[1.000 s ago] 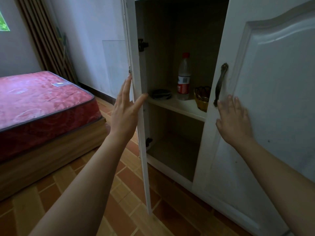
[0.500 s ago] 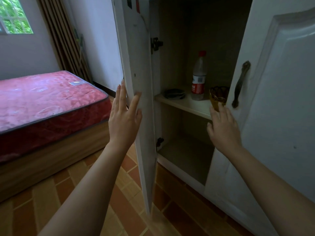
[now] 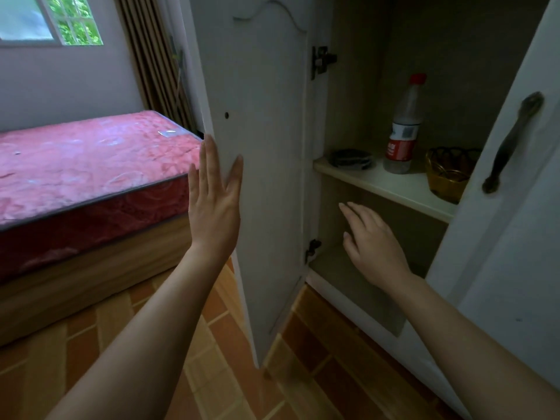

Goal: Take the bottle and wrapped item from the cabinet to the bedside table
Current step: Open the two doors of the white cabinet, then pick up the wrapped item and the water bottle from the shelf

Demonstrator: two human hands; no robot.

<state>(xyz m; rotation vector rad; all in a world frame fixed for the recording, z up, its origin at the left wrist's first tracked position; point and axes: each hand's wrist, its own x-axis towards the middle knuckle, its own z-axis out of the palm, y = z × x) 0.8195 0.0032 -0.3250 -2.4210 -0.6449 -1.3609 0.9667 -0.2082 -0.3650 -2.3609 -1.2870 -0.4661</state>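
Both cabinet doors stand open, and the left hand [image 3: 214, 204] is flat against the edge of the left door [image 3: 260, 165] at centre frame, fingers straight and spread, gripping nothing. The right hand [image 3: 371, 241] hovers in the cabinet opening just below the shelf [image 3: 391, 186], palm down, fingers loosely spread and empty. Up on that shelf, right of centre, the bottle [image 3: 404, 125] stands upright with its red cap and red-and-white label. To its left lies the wrapped item [image 3: 351, 159], dark and flat, close to the shelf's front edge; to its right sits a golden basket [image 3: 447, 174], partly hidden behind the right door [image 3: 515, 237] with its dark handle [image 3: 512, 144]. At the left of the frame, a bed [image 3: 85, 168] with a red mattress, over a tiled floor [image 3: 212, 359]
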